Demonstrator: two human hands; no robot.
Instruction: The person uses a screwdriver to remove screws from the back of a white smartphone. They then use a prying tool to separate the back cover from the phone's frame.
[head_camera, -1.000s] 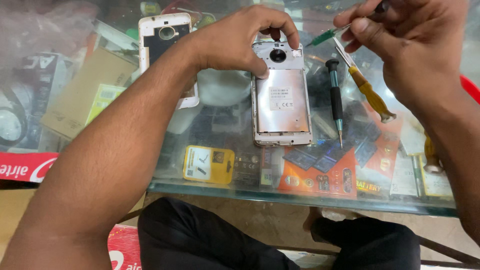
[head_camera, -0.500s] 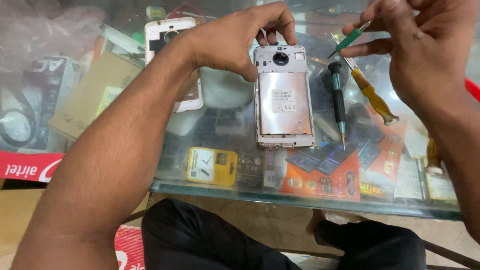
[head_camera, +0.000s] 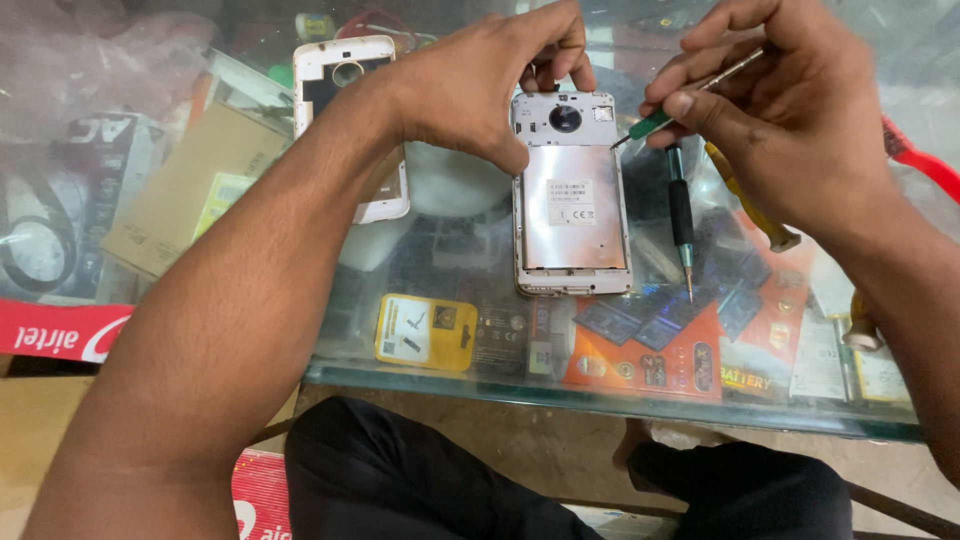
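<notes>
Here, an opened phone (head_camera: 571, 195) with its back cover off lies flat on the glass counter (head_camera: 480, 375), camera end away from the person, its silver inner plate facing up. The left hand (head_camera: 480, 85) arches over the top of the phone, fingers curled, with the thumb pressed against the upper left edge and the fingertips (head_camera: 560, 60) at the top edge, pinching the phone's upper end in place. The right hand (head_camera: 790, 120) is closed in a pinch around a thin green-handled screwdriver (head_camera: 680, 105), thumb and forefinger pressed together on the shaft; its tip points down and left, at or just beside the phone's upper right corner, and whether it touches cannot be told. Just right of the phone, a black-handled screwdriver (head_camera: 681, 215) lies on the glass, tip towards the person, roughly parallel to the phone's long side. A yellow-handled tool (head_camera: 755, 205) lies farther right, partly hidden under the right hand. Well to the left, a second phone (head_camera: 345, 75), white with a round camera ring, lies behind the left forearm. Beneath the glass show a yellow card (head_camera: 425, 332), an orange packet (head_camera: 650, 350) and a brown cardboard box (head_camera: 185, 190). The person's dark-trousered knees (head_camera: 420, 480) show below the counter edge.
</notes>
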